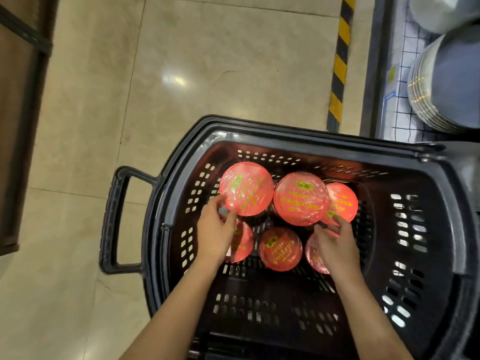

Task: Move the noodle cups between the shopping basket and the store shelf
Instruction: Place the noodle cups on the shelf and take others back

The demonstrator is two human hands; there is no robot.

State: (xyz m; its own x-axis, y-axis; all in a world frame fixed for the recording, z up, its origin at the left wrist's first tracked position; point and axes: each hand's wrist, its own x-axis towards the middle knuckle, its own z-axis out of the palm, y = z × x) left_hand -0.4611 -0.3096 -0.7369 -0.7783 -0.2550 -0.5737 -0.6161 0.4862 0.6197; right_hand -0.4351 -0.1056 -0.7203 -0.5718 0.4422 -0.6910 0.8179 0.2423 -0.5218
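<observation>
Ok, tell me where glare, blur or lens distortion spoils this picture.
Head view: a ceiling light glares off the floor tiles; the cling film on the noodle cup lids shines, so the yellow print is hard to read. Wide-angle bending curves the black basket rim and leans the striped floor tape. The stacked grey bowls at the right edge look soft.

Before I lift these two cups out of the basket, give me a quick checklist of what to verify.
1. Left hand grips the far-left red-lidded noodle cup: ok, fingers at its rim.
2. Right hand grips the raised middle red-lidded cup: cannot tell, fingers only reach its near edge.
3. Plastic wrap intact on both lids: ok.
4. Lower cups stay put, such as the near-middle cup: cannot tell.
5. Black plastic shopping basket open above for lifting: ok.
</observation>
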